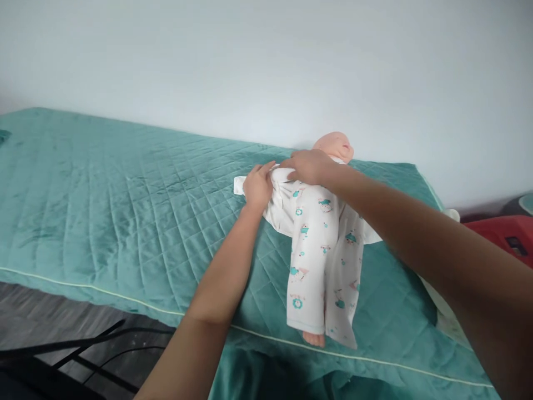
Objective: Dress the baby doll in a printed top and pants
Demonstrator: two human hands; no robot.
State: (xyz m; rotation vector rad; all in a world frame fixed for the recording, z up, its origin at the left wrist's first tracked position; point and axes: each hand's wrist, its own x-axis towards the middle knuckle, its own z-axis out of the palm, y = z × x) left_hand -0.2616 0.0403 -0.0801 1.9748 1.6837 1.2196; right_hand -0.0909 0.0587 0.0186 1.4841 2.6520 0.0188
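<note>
A baby doll (pixel 338 145) lies on its back across the green quilted bed cover, its head toward the wall. It wears white trousers (pixel 310 250) printed with small teal and pink figures, and one bare foot (pixel 313 338) shows below a cuff. The white top (pixel 280 214) is bunched around the doll's torso. My left hand (pixel 259 186) is closed on the top at its left side, beside a sleeve end (pixel 239 185). Just below the doll's head, my right hand (pixel 308 166) pinches the cloth near the chest. My hands hide the doll's arms and part of the chest.
The green quilted cover (pixel 104 194) runs along a pale wall (pixel 233 66). Beyond the bed's right end stands a red object (pixel 502 233). Black metal bars (pixel 104 344) and a dark cable are at the lower left, above grey flooring.
</note>
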